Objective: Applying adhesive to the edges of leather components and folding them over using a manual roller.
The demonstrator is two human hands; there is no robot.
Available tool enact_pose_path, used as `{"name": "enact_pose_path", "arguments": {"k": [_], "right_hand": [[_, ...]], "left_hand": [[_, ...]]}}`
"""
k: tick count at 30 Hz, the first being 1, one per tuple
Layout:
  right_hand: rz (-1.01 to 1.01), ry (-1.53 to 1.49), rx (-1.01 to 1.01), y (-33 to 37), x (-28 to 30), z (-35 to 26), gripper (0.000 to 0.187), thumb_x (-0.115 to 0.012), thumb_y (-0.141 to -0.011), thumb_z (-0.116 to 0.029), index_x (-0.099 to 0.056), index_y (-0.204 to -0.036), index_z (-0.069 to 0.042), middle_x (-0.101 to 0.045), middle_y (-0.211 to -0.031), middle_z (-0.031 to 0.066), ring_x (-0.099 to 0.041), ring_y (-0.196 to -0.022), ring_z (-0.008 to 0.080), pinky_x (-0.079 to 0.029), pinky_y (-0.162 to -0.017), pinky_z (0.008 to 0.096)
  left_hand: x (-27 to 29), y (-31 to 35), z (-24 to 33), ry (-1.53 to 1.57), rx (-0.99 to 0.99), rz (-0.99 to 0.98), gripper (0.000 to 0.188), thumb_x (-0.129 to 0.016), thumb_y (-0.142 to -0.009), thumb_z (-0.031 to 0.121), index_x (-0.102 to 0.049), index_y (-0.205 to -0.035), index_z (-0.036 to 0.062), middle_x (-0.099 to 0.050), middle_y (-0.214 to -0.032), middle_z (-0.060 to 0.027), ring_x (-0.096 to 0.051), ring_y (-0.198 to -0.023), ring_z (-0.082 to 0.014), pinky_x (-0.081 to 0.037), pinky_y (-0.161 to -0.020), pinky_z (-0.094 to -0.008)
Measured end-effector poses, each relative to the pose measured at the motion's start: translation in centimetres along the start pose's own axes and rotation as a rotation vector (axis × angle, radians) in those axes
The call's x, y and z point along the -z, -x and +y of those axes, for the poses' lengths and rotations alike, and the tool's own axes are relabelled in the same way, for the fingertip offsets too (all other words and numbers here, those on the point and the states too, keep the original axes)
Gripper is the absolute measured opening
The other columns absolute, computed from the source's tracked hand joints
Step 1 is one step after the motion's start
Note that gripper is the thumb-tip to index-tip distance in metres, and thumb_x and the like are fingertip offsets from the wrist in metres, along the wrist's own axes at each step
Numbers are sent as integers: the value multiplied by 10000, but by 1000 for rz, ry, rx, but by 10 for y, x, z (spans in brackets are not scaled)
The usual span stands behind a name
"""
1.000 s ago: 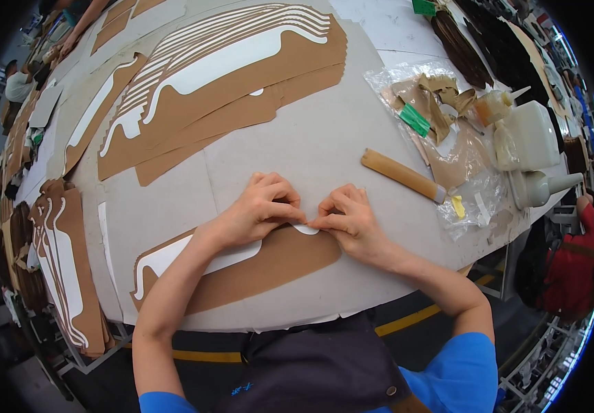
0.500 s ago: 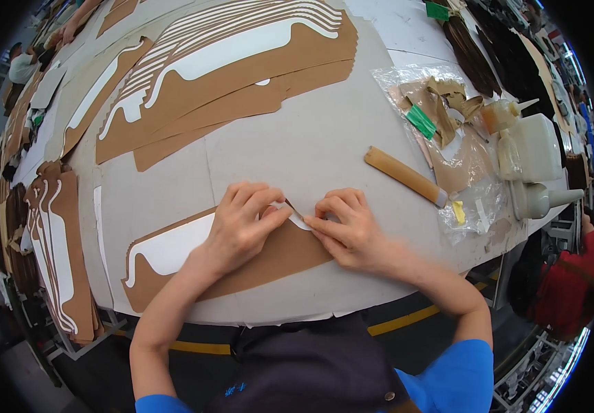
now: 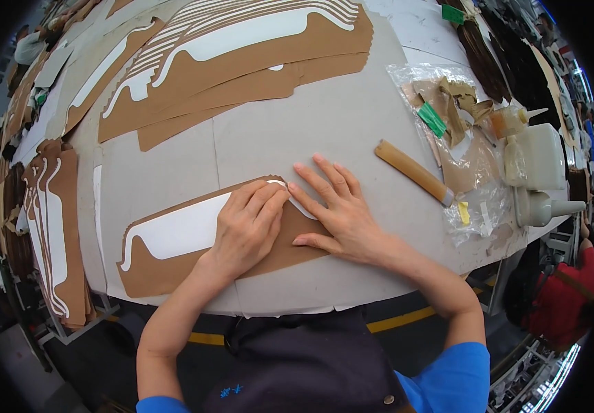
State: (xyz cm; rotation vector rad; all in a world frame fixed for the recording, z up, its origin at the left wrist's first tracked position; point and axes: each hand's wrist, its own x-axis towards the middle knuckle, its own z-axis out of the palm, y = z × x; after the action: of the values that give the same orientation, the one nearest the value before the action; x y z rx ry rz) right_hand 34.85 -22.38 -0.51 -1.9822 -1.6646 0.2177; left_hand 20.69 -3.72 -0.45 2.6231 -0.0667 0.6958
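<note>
A brown sheet piece (image 3: pixel 166 279) with a curved white layer (image 3: pixel 180 237) lies flat on the grey table in front of me. My left hand (image 3: pixel 247 224) rests on its middle, fingers bent and pressed together, their tips at the white strip near the far edge. Whatever they may hold is hidden under them. Over the right end of the piece, my right hand (image 3: pixel 338 213) lies open with fingers spread, fingertips close to the strip's narrow tail.
Beyond lies an overlapped stack of similar brown-and-white pieces (image 3: pixel 242 76); more hang at the left edge (image 3: pixel 56 234). At right are a tan bar (image 3: pixel 414 172), a clear plastic bag with scraps (image 3: pixel 472 172) and white bottles (image 3: pixel 541 155). A person in red (image 3: pixel 565 296) is far right.
My right hand has gone from a pinch to spread flat on the piece. A dark edge that was lifted between my hands no longer shows. My left hand has stayed near the strip, fingers more closed.
</note>
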Motion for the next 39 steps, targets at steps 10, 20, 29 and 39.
{"name": "enact_pose_path", "arguments": {"k": [10, 20, 29, 39], "right_hand": [[-49, 69, 53, 26, 29, -5, 566, -788, -893, -243, -621, -1410, -89, -519, -1549, 134, -445, -1462, 372, -333, -1180, 543], [119, 42, 70, 7, 31, -2, 273, -728, -757, 51, -717, -1012, -45, -627, -955, 88, -599, -927, 291, -437, -836, 428], [-373, 126, -162, 31, 159, -60, 221, -807, -792, -96, -704, -981, -47, -635, -960, 106, -593, -932, 327, -431, -843, 444], [-203, -158, 551, -168, -38, -106, 480, -777, -858, -70, -632, -1315, -62, -596, -1316, 143, -551, -1260, 341, -412, -1064, 480]], "left_hand": [[48, 37, 1, 13, 84, -70, 284, -724, -852, -51, -731, -1129, 10, -678, -1314, -140, -630, -1261, -371, -525, -1063, -456], [146, 159, -42, -130, 919, 336, 252, -649, -1025, 85, -694, -1267, 33, -616, -1410, -122, -590, -1284, -270, -518, -998, -364], [147, 143, -21, -34, 842, 123, 469, -819, -854, 135, -677, -1292, 45, -662, -1243, -113, -615, -1150, -284, -484, -1007, -382], [145, 138, -37, 108, 755, 82, 203, -795, -849, 101, -673, -1000, 40, -606, -987, -84, -598, -976, -274, -487, -900, -399]]}}
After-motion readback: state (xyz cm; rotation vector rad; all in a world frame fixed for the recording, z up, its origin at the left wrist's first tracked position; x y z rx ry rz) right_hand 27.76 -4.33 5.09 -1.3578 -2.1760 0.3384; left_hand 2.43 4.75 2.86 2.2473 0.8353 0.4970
